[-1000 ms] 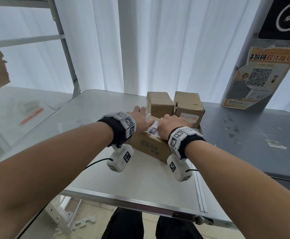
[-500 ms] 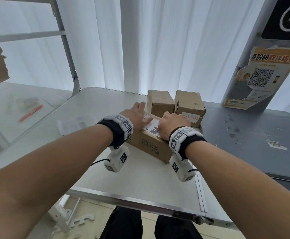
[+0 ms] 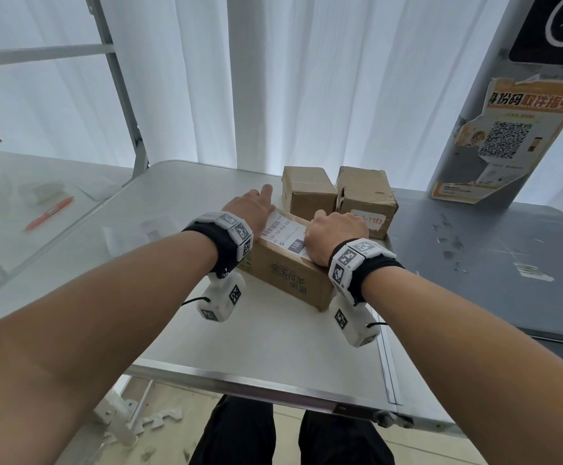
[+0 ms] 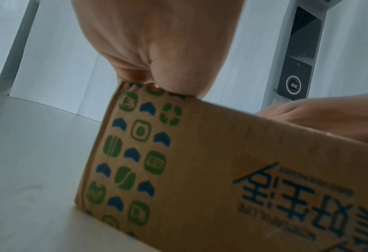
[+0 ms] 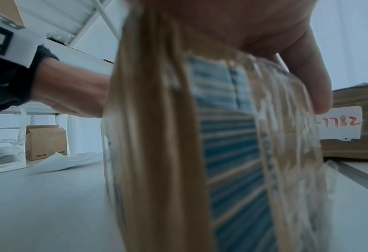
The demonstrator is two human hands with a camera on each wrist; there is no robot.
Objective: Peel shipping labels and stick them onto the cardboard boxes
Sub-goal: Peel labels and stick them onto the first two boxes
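Observation:
A brown printed cardboard box [image 3: 290,276] lies on the white table [image 3: 256,347] in front of me. A white shipping label [image 3: 283,231] with a barcode lies flat on its top. My left hand [image 3: 249,204] rests palm down on the box's left end, fingers stretched forward past the label. My right hand [image 3: 337,229] presses on the label's right end. In the left wrist view the left hand's [image 4: 157,42] heel sits on the box [image 4: 200,162] top edge. In the right wrist view the thumb [image 5: 308,81] lies down the box's [image 5: 168,136] end face.
Two smaller cardboard boxes [image 3: 306,191] [image 3: 365,196] stand just behind, the right one with a handwritten white sticker [image 3: 370,221]. White backing sheets [image 3: 154,226] lie to the left, a red pen [image 3: 49,213] beyond them. A grey pillar with a poster [image 3: 508,139] stands at the back right.
My left hand has slid left off the label, which now shows flat on the box top. My right hand has stayed on the label's right end.

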